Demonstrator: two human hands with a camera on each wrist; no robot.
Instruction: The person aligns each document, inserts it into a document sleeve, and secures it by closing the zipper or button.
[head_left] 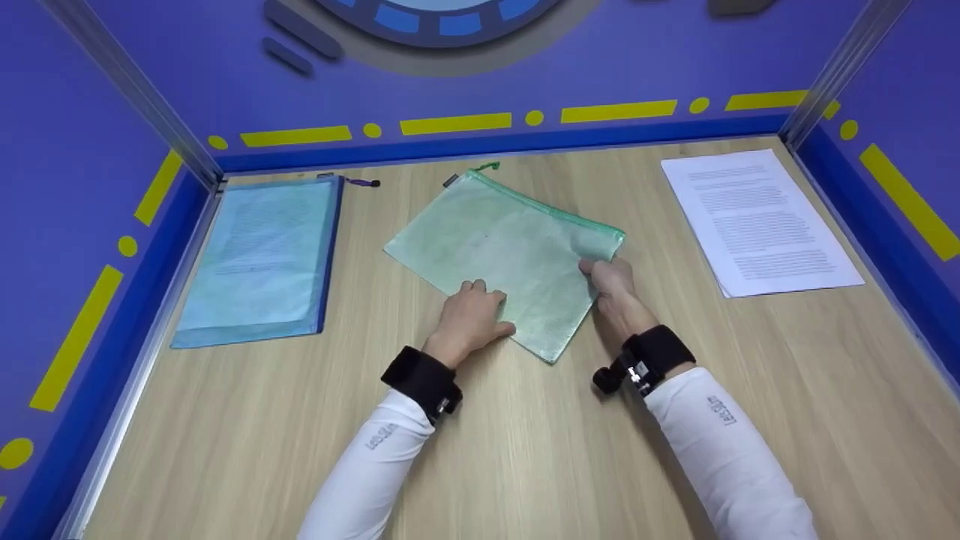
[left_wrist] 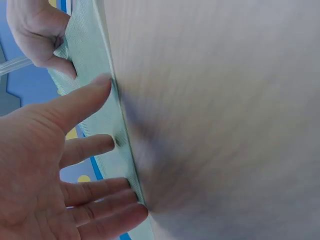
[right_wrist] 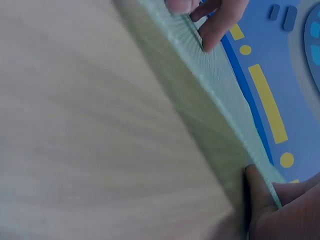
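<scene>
A green mesh zip pouch [head_left: 517,259] lies at an angle in the middle of the table, its green zipper along the far right side. My right hand [head_left: 613,289] pinches the pouch's right edge below the zipper end, thumb on top; the right wrist view shows fingers under the slightly raised edge. My left hand [head_left: 469,319] is at the near edge of the pouch. In the left wrist view its fingers [left_wrist: 100,192] are extended and spread, with the tips right at that edge.
On the left lies a blue zip pouch [head_left: 262,259] with printed paper inside and a dark zipper pull. A stack of printed sheets [head_left: 761,221] lies at the far right. Blue-purple panels [head_left: 480,90] wall the table at the back and both sides.
</scene>
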